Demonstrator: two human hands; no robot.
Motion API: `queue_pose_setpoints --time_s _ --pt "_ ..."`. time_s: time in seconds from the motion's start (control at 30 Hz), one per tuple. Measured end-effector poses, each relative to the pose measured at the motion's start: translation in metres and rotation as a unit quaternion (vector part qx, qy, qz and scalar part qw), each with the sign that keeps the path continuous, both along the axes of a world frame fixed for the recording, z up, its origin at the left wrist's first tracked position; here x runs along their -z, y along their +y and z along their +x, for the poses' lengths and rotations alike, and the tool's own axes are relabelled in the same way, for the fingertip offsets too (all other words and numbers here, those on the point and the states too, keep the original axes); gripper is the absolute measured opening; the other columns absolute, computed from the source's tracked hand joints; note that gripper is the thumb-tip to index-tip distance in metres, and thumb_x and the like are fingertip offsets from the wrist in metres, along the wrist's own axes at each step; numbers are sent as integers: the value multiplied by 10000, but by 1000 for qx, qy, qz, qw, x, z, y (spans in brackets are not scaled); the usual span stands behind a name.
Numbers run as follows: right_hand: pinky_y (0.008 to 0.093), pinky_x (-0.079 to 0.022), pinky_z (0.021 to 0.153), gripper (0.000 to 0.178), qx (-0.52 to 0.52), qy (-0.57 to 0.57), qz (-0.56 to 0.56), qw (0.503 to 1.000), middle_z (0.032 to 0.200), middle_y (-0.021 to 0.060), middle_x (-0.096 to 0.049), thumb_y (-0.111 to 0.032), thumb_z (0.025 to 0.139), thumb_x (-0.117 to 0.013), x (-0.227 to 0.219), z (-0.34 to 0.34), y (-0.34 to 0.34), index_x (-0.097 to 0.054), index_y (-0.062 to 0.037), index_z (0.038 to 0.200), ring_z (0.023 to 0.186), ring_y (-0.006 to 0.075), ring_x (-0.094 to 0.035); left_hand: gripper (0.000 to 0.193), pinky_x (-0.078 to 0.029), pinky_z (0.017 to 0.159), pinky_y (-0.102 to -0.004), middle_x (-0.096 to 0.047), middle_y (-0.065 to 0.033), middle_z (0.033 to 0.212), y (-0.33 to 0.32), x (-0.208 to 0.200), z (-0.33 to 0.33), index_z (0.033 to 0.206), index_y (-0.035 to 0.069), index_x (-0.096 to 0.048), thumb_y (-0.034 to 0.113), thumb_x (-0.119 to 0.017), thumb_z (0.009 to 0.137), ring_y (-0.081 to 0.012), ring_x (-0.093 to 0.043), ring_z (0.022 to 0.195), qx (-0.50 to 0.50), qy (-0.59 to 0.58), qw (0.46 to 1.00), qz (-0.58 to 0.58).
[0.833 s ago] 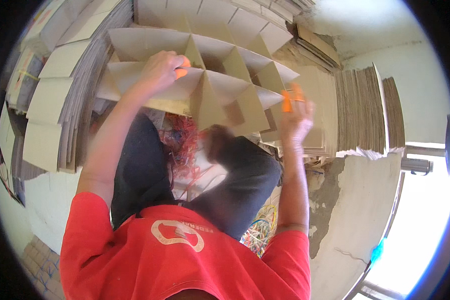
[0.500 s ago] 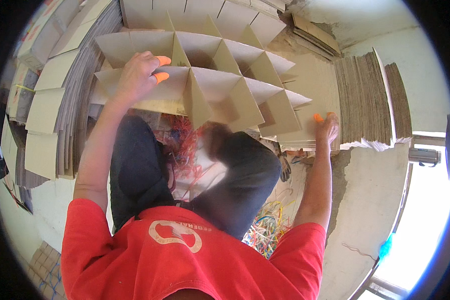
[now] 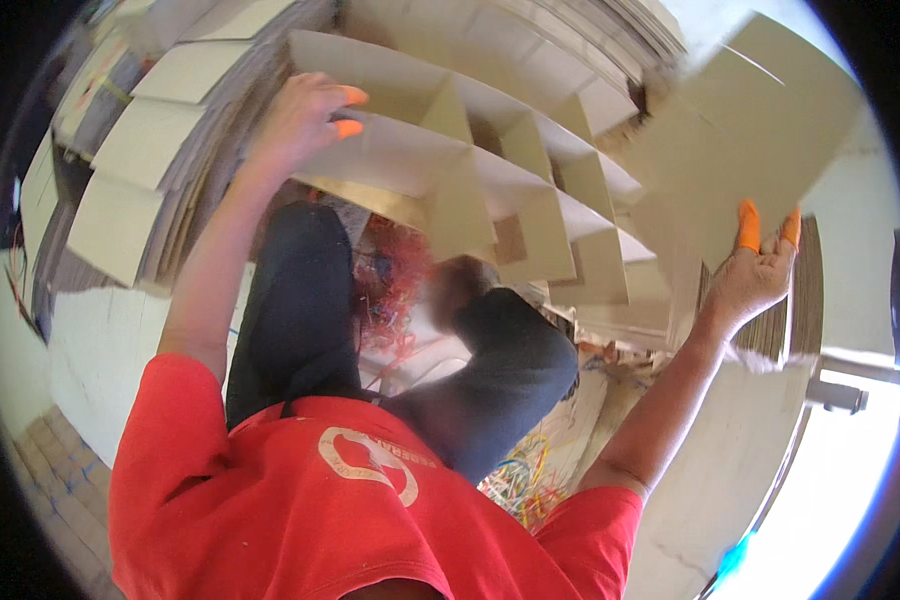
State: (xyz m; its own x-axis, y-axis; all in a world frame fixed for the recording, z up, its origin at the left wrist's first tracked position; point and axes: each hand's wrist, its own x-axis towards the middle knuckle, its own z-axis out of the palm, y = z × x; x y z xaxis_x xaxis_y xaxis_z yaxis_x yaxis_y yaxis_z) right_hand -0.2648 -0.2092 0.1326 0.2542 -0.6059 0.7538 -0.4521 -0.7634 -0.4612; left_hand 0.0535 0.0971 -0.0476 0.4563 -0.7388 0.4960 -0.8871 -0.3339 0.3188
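A cardboard divider grid point(image 3: 400, 155) of interlocked strips stands in front of me, its cells opening upward. My left hand point(image 3: 305, 115) grips the left end of the grid's near strip between orange-covered fingertips. Off to the right, my right hand point(image 3: 755, 275) holds a flat cardboard sheet point(image 3: 770, 110) by its lower edge, also with orange-covered fingertips. This sheet is raised and tilted, with thin slits cut into it. It hides part of the cardboard stack point(image 3: 802, 300) behind it.
Stacked cardboard pieces point(image 3: 120, 220) line the left side. More cardboard sheets point(image 3: 620, 30) lie at the far side. Tangled red strips point(image 3: 395, 270) lie between my legs, and a heap of multicoloured straps point(image 3: 520, 480) lies on the floor. A bright opening point(image 3: 850, 460) is at the right.
My right hand has gone from resting by the right-hand stack to holding a cardboard sheet up. My left hand stays at the grid. The whole view has turned somewhat.
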Motion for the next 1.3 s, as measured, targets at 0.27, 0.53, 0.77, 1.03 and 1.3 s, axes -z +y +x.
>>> queue_pose_setpoints --time_s 0.27,0.53,0.77,1.03,1.3 --pt "200 -496 812 621 -369 59 243 895 1157 70 -658 91 756 -711 9 117 111 -507 15 1338 924 58 -591 184 -434 850 -430 -627 -85 821 -1 -2 -10 902 111 -719 149 -741 724 -290 -574 895 -34 89 995 -28" --pt "192 -474 765 604 -373 145 212 892 1058 101 -700 53 760 -715 19 158 131 -496 67 1322 883 45 -592 161 -414 885 -399 -618 -82 777 -6 15 1 897 133 -713 91 -731 742 -280 -541 910 3 88 995 -55" --pt "209 -486 770 562 -377 152 215 888 1073 138 -696 41 777 -695 15 166 137 -499 102 1300 882 50 -589 115 -375 942 -387 -640 -80 809 -12 31 10 866 101 -698 120 -735 759 -285 -530 925 -2 111 993 -51" --pt "269 -500 690 540 -412 243 159 864 942 222 -677 53 757 -679 50 185 135 -527 75 1275 791 98 -603 103 -371 915 -383 -635 -79 796 -13 22 8 848 92 -688 113 -727 754 -258 -546 905 3 135 990 -40" --pt "396 -470 583 249 -411 296 52 861 732 275 -584 29 700 -697 87 204 138 -586 64 920 651 402 -610 109 -370 858 -377 -589 -80 761 -15 10 7 839 89 -680 107 -723 740 -260 -546 856 26 91 995 -24"
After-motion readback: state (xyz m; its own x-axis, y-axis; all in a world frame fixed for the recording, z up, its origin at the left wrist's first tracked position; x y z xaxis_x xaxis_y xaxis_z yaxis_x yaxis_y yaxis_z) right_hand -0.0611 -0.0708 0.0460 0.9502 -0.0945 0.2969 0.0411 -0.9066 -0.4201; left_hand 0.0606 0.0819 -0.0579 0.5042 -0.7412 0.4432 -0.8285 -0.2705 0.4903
